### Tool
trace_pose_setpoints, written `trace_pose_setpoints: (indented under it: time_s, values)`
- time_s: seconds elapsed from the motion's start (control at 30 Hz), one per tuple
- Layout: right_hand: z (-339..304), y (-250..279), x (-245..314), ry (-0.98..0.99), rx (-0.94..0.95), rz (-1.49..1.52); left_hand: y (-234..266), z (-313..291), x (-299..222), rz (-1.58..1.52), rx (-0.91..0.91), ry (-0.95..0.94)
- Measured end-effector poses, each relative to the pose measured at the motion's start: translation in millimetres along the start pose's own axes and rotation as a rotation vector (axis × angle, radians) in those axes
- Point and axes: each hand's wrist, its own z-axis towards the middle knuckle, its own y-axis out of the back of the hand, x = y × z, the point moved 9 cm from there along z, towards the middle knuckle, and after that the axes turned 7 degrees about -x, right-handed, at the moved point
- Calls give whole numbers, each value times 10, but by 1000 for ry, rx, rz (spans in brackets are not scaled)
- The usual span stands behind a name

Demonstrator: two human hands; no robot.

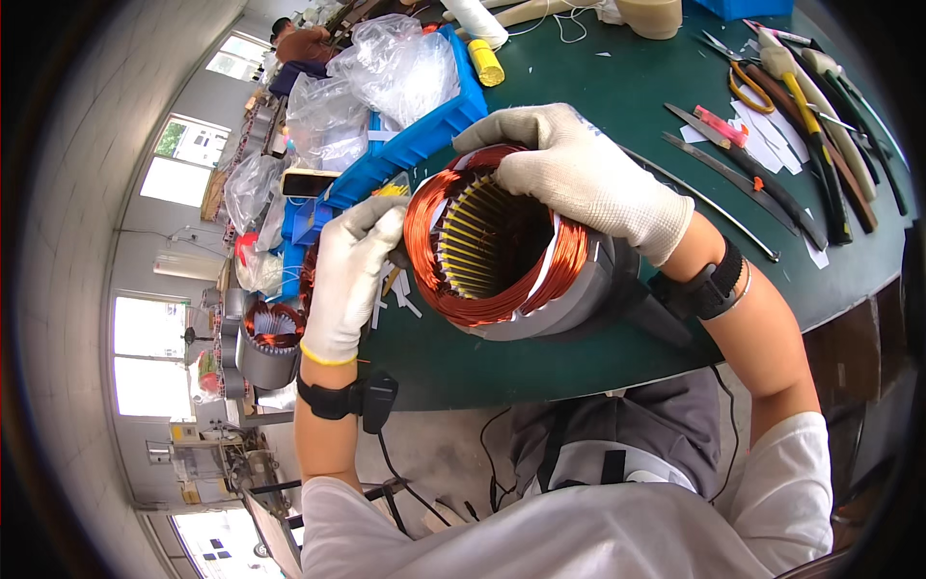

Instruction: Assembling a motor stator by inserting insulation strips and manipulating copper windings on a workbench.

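A motor stator [569, 299] with a grey housing and thick copper windings [463, 307] stands on the green table in front of me, its open bore tilted up toward me. Yellow slot strips [461, 253] line the inside of the bore. My right hand [569, 169], in a white glove, grips the far rim of the windings, its thumb at the inner edge and its fingers over the outside. Beside the left rim, my gloved left hand [352, 265] is closed, thumb against fingers. Whatever it may pinch there is hidden.
Blue bins [424, 125] with clear plastic bags [395, 72] stand at the back left, near a phone [309, 182]. Scissors [738, 77], long blades [733, 174], hammers [805, 106] and paper scraps lie at the right. Another stator [267, 357] sits left of the table. A person [307, 43] sits far off.
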Motion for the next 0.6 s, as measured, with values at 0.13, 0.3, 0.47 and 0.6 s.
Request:
trace_pose_setpoints:
  time_s: [0.13,0.3,0.47,0.6]
  values:
    - [-22,2,-11,-13,-17,22,-21,42,-149,180,-91,-78]
    - [12,-35,-20,-39,-12,7,-60,152,-356,303,-129,-254]
    - [-8,-14,-46,-19,-27,60,-65,150,-341,266,-51,-173]
    - [42,-48,-11,-24,-6,-7,-80,217,-381,358,-107,-149]
